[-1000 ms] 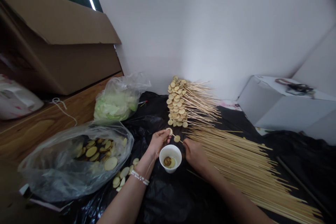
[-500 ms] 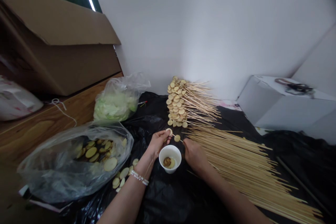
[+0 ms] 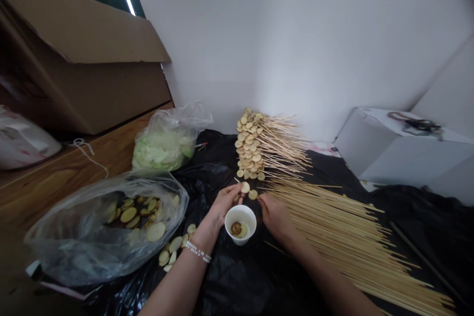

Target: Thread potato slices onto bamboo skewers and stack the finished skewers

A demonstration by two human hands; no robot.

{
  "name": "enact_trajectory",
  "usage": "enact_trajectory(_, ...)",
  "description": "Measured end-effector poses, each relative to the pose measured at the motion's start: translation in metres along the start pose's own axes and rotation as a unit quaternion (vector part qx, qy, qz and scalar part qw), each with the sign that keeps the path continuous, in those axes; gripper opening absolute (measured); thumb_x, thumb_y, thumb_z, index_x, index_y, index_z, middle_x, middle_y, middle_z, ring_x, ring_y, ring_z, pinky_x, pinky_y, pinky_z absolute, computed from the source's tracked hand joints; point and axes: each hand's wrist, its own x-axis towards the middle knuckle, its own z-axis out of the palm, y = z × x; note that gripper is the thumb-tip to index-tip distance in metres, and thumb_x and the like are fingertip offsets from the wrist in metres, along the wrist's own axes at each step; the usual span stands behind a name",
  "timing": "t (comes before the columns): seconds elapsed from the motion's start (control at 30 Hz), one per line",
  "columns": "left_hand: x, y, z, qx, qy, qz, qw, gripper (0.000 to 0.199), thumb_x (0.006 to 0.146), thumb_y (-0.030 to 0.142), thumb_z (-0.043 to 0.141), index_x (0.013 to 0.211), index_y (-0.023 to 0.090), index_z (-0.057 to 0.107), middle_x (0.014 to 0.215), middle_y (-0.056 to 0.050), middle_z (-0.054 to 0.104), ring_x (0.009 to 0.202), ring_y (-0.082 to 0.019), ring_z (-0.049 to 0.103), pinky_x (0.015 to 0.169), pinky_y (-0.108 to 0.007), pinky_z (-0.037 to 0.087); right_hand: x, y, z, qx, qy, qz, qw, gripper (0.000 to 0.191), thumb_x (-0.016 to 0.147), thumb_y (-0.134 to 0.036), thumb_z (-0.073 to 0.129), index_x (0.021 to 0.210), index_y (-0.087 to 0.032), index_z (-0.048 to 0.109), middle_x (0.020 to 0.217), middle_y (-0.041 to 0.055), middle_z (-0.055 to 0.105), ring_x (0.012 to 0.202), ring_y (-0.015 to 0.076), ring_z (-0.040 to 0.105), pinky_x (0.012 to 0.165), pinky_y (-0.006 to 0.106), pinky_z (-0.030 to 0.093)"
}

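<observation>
Left hand [image 3: 223, 202]: fingers closed on thin pale bamboo skewer [image 3: 249, 190], beside round pale potato slice [image 3: 245, 187]. Second round pale slice [image 3: 253, 194] further along, above white paper cup [image 3: 240, 239]. Right hand [image 3: 277, 218] at skewer's far end; contact and grip hard to make out. Skewer light, stiff, likely splintery. Slices thin, probably slippery, fragile; best held by edges, skewer by bare shaft. Left fingers partly hide skewer. Liquid in cup, under dark-edged slice [image 3: 236, 228], cannot be confirmed.
</observation>
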Motion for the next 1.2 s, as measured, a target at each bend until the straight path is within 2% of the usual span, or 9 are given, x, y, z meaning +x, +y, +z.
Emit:
enact_trajectory(0.13,0.000,0.010,-0.005,-0.157,-0.014,-0.063,0.986,0.020,0.080,0.028,0.066,0.087,0.009,0.069,0.079,-0.010,0.068,0.065,-0.011,0.063,0.058,-0.020,0.053,0.001,0.003,-0.007,0.034,0.030,-0.005,0.999,0.026,0.094,-0.020,0.035,0.090,-0.017,0.061,0.082,0.0064,0.067,0.078,0.0160,0.061,0.070,0.024,0.039)
enact_trajectory(0.2,-0.002,0.015,-0.008,-0.202,-0.030,-0.075,0.976,0.021,0.084,0.025,0.059,0.092,0.008,0.067,0.090,-0.015,0.068,0.078,-0.016,0.066,0.068,-0.025,0.056,0.002,0.004,-0.009,0.040,0.034,-0.007,0.999,0.026,0.094,-0.021,0.036,0.089,-0.017,0.062,0.082,0.0065,0.067,0.078,0.0161,0.061,0.071,0.024,0.039)
enact_trajectory(0.3,-0.002,0.018,-0.010,-0.240,-0.040,-0.073,0.967,0.024,0.080,0.015,0.052,0.098,0.007,0.066,0.098,-0.018,0.066,0.092,-0.021,0.065,0.078,-0.031,0.056,0.002,0.005,-0.010,0.047,0.033,-0.010,0.998,0.027,0.094,-0.021,0.036,0.088,-0.017,0.063,0.082,0.0066,0.067,0.078,0.0161,0.061,0.072,0.024,0.039)
enact_trajectory(0.4,-0.001,0.016,-0.011,-0.253,-0.042,-0.076,0.964,0.039,0.071,0.002,0.046,0.106,0.007,0.062,0.100,-0.017,0.066,0.094,-0.021,0.065,0.081,-0.033,0.055,0.001,0.004,-0.009,0.053,0.035,-0.016,0.998,0.027,0.094,-0.022,0.037,0.087,-0.017,0.063,0.081,0.0066,0.067,0.078,0.0163,0.061,0.072,0.025,0.040)
enact_trajectory(0.5,-0.001,0.014,-0.010,-0.241,-0.030,-0.076,0.967,0.049,0.070,-0.007,0.042,0.114,0.007,0.058,0.100,-0.015,0.066,0.092,-0.020,0.066,0.080,-0.032,0.056,0.001,0.005,-0.009,0.055,0.039,-0.014,0.998,0.027,0.094,-0.022,0.037,0.087,-0.017,0.063,0.080,0.0068,0.067,0.077,0.0168,0.061,0.072,0.025,0.040)
enact_trajectory(0.67,0.000,0.011,-0.009,-0.217,-0.037,-0.054,0.974,0.044,0.077,-0.008,0.045,0.116,0.010,0.056,0.101,-0.014,0.067,0.090,-0.019,0.067,0.078,-0.029,0.056,0.001,0.005,-0.010,0.054,0.032,-0.014,0.998,0.027,0.094,-0.023,0.037,0.088,-0.017,0.063,0.080,0.0068,0.066,0.076,0.0169,0.061,0.071,0.025,0.040)
enact_trajectory(0.93,0.004,0.010,-0.011,-0.254,0.005,-0.075,0.964,0.016,0.090,0.012,0.047,0.099,0.011,0.061,0.093,-0.012,0.069,0.078,-0.017,0.069,0.066,-0.028,0.059,0.001,0.002,-0.014,0.052,0.035,-0.026,0.998,0.027,0.094,-0.022,0.037,0.084,-0.017,0.062,0.078,0.0058,0.065,0.074,0.0161,0.060,0.070,0.025,0.039)
enact_trajectory(1.03,0.005,0.010,-0.012,-0.254,0.025,-0.080,0.964,0.012,0.088,0.011,0.051,0.093,0.012,0.062,0.084,-0.009,0.069,0.069,-0.015,0.068,0.059,-0.024,0.057,0.001,0.003,-0.013,0.049,0.039,-0.029,0.998,0.026,0.093,-0.022,0.037,0.085,-0.017,0.062,0.079,0.0059,0.066,0.075,0.0162,0.060,0.071,0.025,0.039)
enact_trajectory(1.2,0.004,0.012,-0.014,-0.249,0.005,-0.078,0.965,0.013,0.086,0.007,0.053,0.091,0.013,0.063,0.074,-0.006,0.066,0.060,-0.011,0.064,0.051,-0.018,0.053,0.001,0.003,-0.013,0.059,0.031,-0.024,0.997,0.026,0.093,-0.021,0.037,0.086,-0.018,0.062,0.081,0.0061,0.067,0.077,0.0160,0.060,0.072,0.025,0.039)
